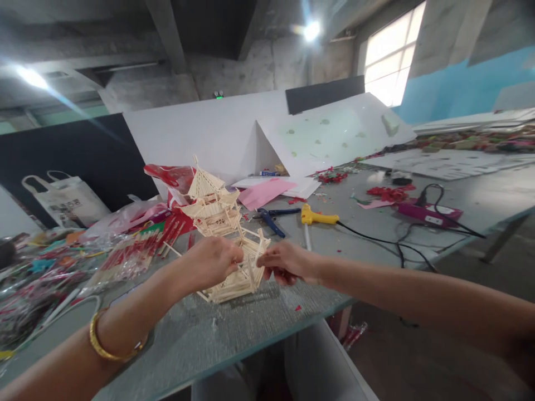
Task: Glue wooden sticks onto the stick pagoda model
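A small pagoda-like model of pale wooden sticks (208, 186) stands on the grey table, its pointed roof behind my hands. In front of it is a lower stick-built base (234, 291), partly covered by my fingers. My left hand (215, 257) is closed in a pinch over the base's left side; what its fingertips hold is hidden. From the right, my right hand (288, 263) pinches at a wooden stick (262, 243) on the base's right edge. A yellow glue gun (320, 216) and dark-blue-handled pliers (271, 223) lie just beyond.
Plastic-wrapped packets (121, 262) crowd the left side near a white tote bag (69, 200). At right, a purple power strip (430, 214) trails black cables. Pink paper (267, 193) and red scraps (332, 176) lie behind, before upright white boards (200, 133).
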The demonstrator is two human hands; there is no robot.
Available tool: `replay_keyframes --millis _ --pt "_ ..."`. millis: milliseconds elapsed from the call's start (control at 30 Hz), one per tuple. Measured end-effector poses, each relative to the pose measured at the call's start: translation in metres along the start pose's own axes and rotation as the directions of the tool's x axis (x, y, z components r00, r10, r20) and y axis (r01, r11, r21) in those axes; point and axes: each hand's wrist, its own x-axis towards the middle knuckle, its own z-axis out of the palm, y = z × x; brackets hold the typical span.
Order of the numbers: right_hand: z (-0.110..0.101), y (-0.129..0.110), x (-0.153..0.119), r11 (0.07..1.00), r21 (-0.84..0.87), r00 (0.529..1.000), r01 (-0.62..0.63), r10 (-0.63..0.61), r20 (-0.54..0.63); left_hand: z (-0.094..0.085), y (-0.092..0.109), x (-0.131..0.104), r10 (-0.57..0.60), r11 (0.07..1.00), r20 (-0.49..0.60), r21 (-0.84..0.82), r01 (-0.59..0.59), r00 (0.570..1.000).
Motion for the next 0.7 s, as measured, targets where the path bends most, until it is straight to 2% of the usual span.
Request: replay_keyframes --millis 67,133,233,400,467,533,567,600,633,700 --pt "0.005 0.003 0.006 0.962 0.266 0.998 -0.056 0.045 0.05 0.0 0.0 0.0 -0.006 1.0 0.008 -0.01 0.006 1.0" --pt "0.01 0.005 0.011 0.903 0.423 0.996 -0.082 0.056 0.073 0.0 -0.001 -0.001 -0.012 1.0 0.016 -0.013 0.012 1.0" --pt "0.015 0.006 0.012 0.855 0.512 0.996 -0.08 0.049 0.074 0.001 -0.001 -0.002 -0.008 1.0 0.011 -0.02 0.008 1.0" --pt "0.018 0.012 0.014 0.828 0.56 1.0 -0.025 0.012 0.028 0.0 -0.001 -0.002 -0.015 1.0 0.035 -0.02 0.016 0.999" --pt "0.018 0.016 0.014 0.88 0.476 1.0 -0.007 0.012 -0.008 0.0 0.0 -0.002 -0.022 1.0 0.025 -0.016 0.022 0.999" --pt "0.017 0.018 0.012 0.958 0.281 0.995 0.051 -0.025 -0.097 0.0 0.0 -0.002 -0.026 1.0 0.015 0.001 0.026 1.0" --pt "0.017 0.018 0.011 0.982 0.144 0.981 0.119 -0.093 -0.17 0.0 0.001 -0.002 -0.025 1.0 0.01 0.013 0.025 1.0" --pt "0.016 0.017 0.008 0.98 -0.007 0.95 0.201 -0.196 -0.244 0.0 0.001 -0.002 -0.022 0.999 0.005 0.023 0.022 1.0" --pt "0.016 0.016 0.005 0.944 -0.167 0.897 0.286 -0.325 -0.301 0.0 0.002 -0.002 -0.018 0.999 -0.001 0.032 0.018 1.0" --pt "0.015 0.012 -0.001 0.778 -0.474 0.757 0.412 -0.583 -0.297 0.0 0.002 -0.002 -0.014 0.999 -0.01 0.032 0.015 1.0"
